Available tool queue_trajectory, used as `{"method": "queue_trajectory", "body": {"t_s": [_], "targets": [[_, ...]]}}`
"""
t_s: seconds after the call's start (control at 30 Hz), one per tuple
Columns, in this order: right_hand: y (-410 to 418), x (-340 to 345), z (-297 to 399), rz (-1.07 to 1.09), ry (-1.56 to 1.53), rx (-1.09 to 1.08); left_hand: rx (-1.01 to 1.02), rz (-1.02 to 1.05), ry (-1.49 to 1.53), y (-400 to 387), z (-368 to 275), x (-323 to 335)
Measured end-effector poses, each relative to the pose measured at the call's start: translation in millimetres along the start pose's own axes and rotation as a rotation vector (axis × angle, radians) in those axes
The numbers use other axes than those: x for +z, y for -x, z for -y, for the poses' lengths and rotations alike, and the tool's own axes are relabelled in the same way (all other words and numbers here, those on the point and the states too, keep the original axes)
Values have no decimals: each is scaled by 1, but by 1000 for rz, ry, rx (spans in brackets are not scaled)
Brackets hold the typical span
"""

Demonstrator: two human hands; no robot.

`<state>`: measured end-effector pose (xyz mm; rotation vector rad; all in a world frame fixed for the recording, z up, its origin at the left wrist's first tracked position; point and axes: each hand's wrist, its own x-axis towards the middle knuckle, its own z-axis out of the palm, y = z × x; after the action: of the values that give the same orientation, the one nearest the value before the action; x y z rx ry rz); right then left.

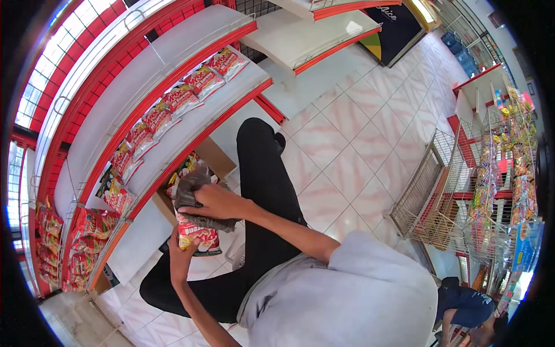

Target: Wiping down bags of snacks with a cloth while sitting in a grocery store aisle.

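A red and white snack packet [197,238] is held at its lower end by my left hand [182,256]. My right hand [221,201] grips a crumpled dark grey cloth [193,186], which lies against the packet's upper part and hides it. Just beyond the hands, more packets stand in an open cardboard box [212,156] under the lowest shelf. On the shelf to the left, a row of similar Mi Goreng packets [158,117] leans in a line along the white surface.
Red-edged shelves [217,104] curve close on the left, with more snack packets [93,230] at lower left. Wire baskets [420,208] and hanging snack strips [483,178] stand at right. A person in dark clothes [466,303] bends at lower right. Tiled floor [347,152] lies between.
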<state>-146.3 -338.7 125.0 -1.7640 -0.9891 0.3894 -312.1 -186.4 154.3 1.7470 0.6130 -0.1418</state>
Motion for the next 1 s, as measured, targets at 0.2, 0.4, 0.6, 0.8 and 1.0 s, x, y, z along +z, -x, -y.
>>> {"method": "queue_trajectory", "body": {"t_s": [0.2, 0.4, 0.6, 0.8, 1.0], "targets": [[-56, 6, -2, 126, -13, -70, 70, -88, 169, -8, 30, -31], [-84, 28, -48, 310, -219, 213, 38, 250, 175, -41, 11, -54], [-90, 32, -37, 232, -519, 285, 42, 133, 252, -63, 55, -60], [-60, -9, -40, 199, -720, 438, -134, 88, 487, -79, 70, -63], [-72, 24, -113, 102, -678, 205, 373, -72, 202, -91, 89, -54]]}}
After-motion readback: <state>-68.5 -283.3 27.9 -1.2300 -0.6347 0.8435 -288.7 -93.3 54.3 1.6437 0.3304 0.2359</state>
